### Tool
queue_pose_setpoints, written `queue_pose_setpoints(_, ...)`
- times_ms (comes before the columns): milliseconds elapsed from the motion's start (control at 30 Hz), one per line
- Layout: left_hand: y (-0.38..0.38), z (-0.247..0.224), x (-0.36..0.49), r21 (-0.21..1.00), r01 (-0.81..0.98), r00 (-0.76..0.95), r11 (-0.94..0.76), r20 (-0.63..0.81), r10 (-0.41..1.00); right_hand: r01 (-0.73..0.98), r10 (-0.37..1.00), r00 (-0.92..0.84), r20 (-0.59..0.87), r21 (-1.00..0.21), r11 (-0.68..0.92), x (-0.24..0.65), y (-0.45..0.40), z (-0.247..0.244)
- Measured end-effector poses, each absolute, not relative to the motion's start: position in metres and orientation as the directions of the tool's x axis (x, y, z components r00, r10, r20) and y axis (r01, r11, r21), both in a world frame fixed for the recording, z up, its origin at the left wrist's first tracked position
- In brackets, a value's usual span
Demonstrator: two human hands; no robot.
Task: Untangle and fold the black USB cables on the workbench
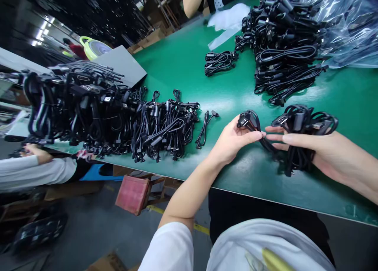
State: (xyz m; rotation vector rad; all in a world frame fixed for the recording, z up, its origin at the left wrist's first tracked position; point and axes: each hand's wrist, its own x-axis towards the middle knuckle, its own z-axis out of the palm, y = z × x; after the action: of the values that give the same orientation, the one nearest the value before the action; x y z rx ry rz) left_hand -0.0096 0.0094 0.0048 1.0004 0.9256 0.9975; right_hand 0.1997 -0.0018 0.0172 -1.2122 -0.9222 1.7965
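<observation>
My left hand (233,139) is closed round a folded black cable (251,121), with the thumb pressed over it. Close by on the right, my right hand (315,145) grips a thicker bunch of black cables (301,121), its thumb lying across the front. Both bundles are held just above the green table (236,176) near its front edge. The lower ends of the cables hang down and are partly blurred. To the left of my left hand, a single tied cable (204,129) lies on the table.
A long heap of black cables (165,125) covers the table's left side. Another pile (283,46) stands at the back right, beside clear plastic bags (351,26) and a small cable bundle (220,62). Co-workers' arms show at the far side (193,1) and left (38,154). A red stool (132,194) stands below.
</observation>
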Motion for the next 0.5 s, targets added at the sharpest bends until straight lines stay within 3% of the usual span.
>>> queue_pose_setpoints(133,0.007,0.003,-0.005,0.933,-0.253,0.293,0.254,-0.176,0.94,-0.162,0.873,-0.307,-0.379,-0.883,-0.44,0.194,-0.01,0.012)
queue_pose_setpoints(400,0.007,0.018,-0.021,0.885,-0.383,0.431,0.266,-0.083,0.899,-0.193,0.832,-0.315,-0.457,-0.827,-0.528,0.196,-0.013,0.014)
queue_pose_setpoints(500,0.008,0.016,-0.02,0.885,-0.374,0.369,0.277,-0.132,0.92,-0.213,0.861,-0.291,-0.418,-0.849,-0.484,0.199,-0.011,0.016)
